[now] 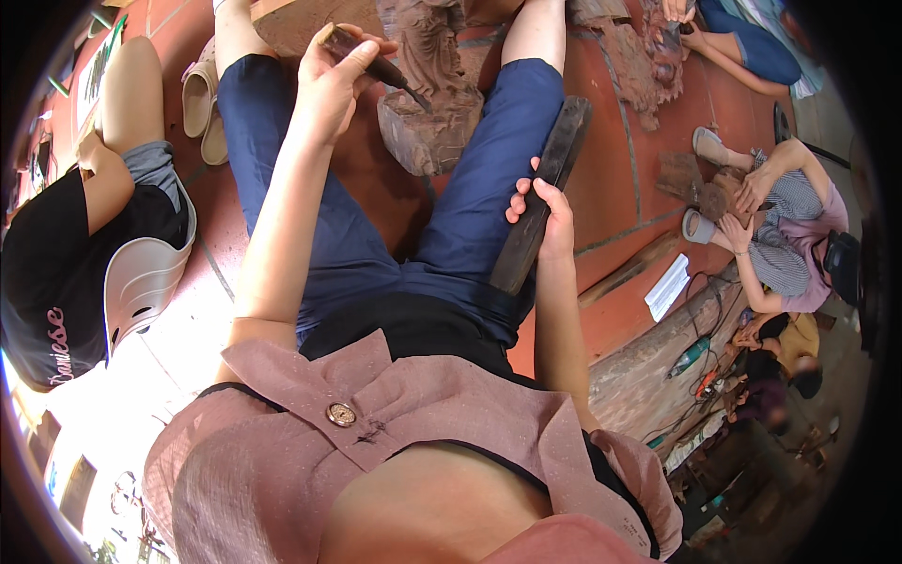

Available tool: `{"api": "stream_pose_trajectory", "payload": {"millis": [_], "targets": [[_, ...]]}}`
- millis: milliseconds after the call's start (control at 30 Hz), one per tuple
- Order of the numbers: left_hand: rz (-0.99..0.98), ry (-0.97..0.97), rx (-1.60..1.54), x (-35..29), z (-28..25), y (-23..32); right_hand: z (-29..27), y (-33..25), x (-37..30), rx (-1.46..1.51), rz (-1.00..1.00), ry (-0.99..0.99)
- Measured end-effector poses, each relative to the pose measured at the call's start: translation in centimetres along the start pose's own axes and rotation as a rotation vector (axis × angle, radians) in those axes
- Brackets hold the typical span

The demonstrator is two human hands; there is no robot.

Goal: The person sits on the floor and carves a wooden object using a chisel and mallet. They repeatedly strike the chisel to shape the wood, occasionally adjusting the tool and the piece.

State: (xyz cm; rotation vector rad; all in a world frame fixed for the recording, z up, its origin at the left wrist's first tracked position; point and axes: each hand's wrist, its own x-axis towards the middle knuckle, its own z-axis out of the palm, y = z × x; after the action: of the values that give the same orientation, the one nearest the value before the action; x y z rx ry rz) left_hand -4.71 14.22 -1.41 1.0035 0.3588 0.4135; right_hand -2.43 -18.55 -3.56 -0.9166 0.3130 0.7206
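My left hand is closed around the wooden handle of a chisel. The chisel slants down to the right, its dark tip at the base of a carved wooden figure between my legs; I cannot tell whether it touches. Folds are cut into the figure's upper part, while its base is blocky and rough. Across my right thigh lies a long dark wooden bar, with my right hand wrapped round its middle.
Beige clogs stand on the red tiled floor at the left. A person in black sits close on that side. Further rough carved wood, another seated person, a stick and a teal power tool are at the right.
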Motion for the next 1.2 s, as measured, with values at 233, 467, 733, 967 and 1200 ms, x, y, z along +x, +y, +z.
{"api": "stream_pose_trajectory", "payload": {"millis": [233,467,733,967,1200], "targets": [[0.123,-0.138,0.212,-2.2,0.7,0.1,-0.4,0.0,0.2,0.011,0.008,-0.015],[0.075,-0.166,0.238,-2.6,0.3,-0.1,-0.3,0.0,0.1,-0.001,0.007,-0.006],[0.099,-0.083,0.41,-2.9,-1.0,-0.9,-0.3,0.0,0.0,0.006,0.01,-0.006],[0.21,0.17,0.341,-1.7,-0.4,2.2,-0.1,-0.1,0.0,-0.007,0.018,0.01],[0.076,0.046,0.014,-1.0,-0.6,3.1,0.3,-0.1,-0.1,-0.045,0.013,0.044]]}}
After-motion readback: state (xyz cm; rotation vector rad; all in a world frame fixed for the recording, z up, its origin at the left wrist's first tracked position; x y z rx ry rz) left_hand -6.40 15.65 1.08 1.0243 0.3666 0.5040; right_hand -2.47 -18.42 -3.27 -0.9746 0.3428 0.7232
